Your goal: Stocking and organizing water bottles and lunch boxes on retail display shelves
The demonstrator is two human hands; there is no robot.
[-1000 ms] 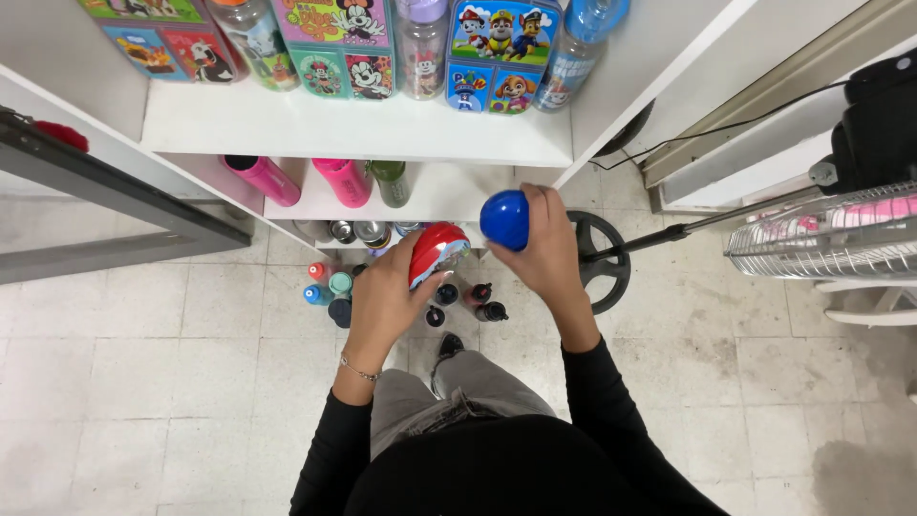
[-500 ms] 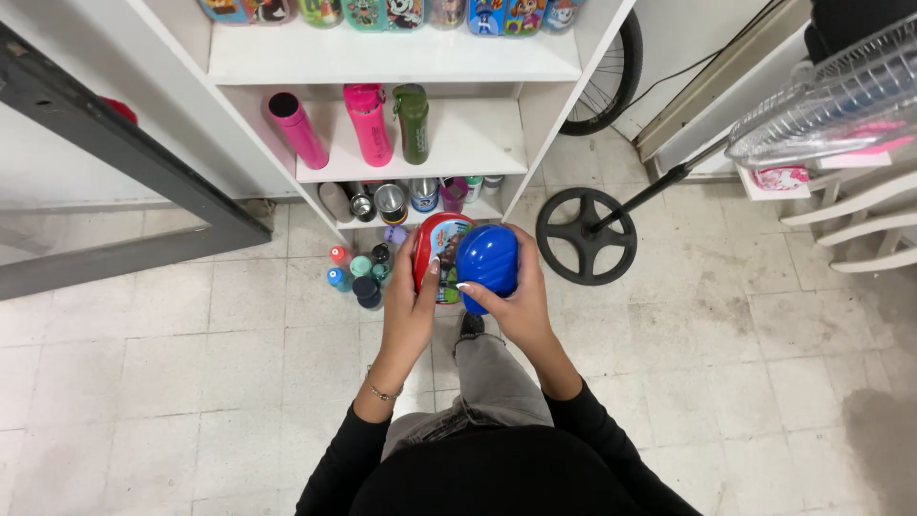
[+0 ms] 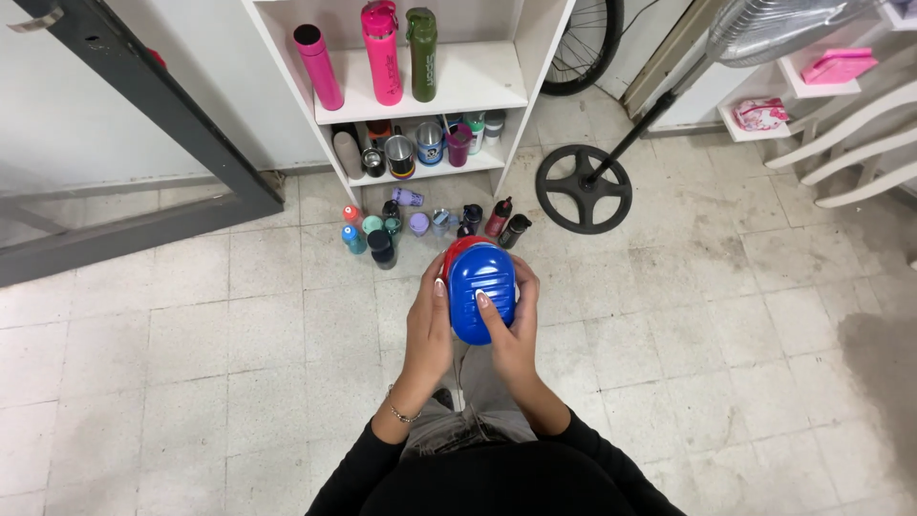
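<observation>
You held a blue and red bottle [image 3: 480, 290] between your left hand [image 3: 427, 333] and right hand [image 3: 516, 330]. Your fingers were pressed on its sides. Small bottles [image 3: 420, 225] stood on the floor just beyond it.

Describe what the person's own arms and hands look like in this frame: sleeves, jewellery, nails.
Both arms wear black long sleeves pushed back to mid-forearm. The left hand has a thin beaded bracelet at the wrist. The right hand shows no jewellery. Fingernails on both hands look light-tipped and neatly shaped.
</observation>
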